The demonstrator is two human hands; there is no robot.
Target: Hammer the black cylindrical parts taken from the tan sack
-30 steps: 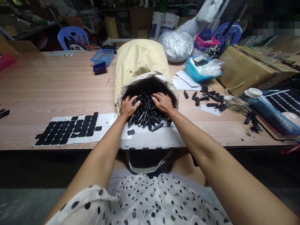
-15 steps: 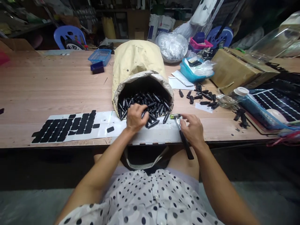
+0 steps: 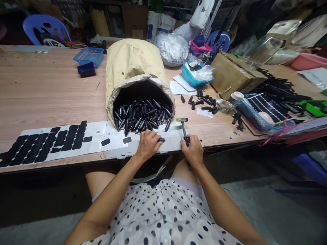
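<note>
My left hand (image 3: 148, 144) is closed around a small black cylindrical piece (image 3: 161, 140), whose end sticks out to the right over the white board (image 3: 168, 145). In my right hand (image 3: 193, 150) is a small hammer (image 3: 184, 131), gripped by its black handle, its yellow-green and dark head pointing away from me. Just beyond my left hand, a pile of similar black pieces (image 3: 140, 114) spills from the mouth of a yellowish sack (image 3: 135, 58) lying on its side. Most of the held piece is hidden by my fingers.
On the left, black rounded patches (image 3: 43, 144) lie in rows on a white sheet. Loose black pieces (image 3: 204, 102) are scattered right of the sack, near a cardboard box (image 3: 236, 71) and a blue basket (image 3: 258, 114). Another blue basket (image 3: 89, 57) stands back left.
My left hand has drawn back from the pile towards the table edge with a black piece. My right hand has closed round the hammer handle. The view has turned rightward.
</note>
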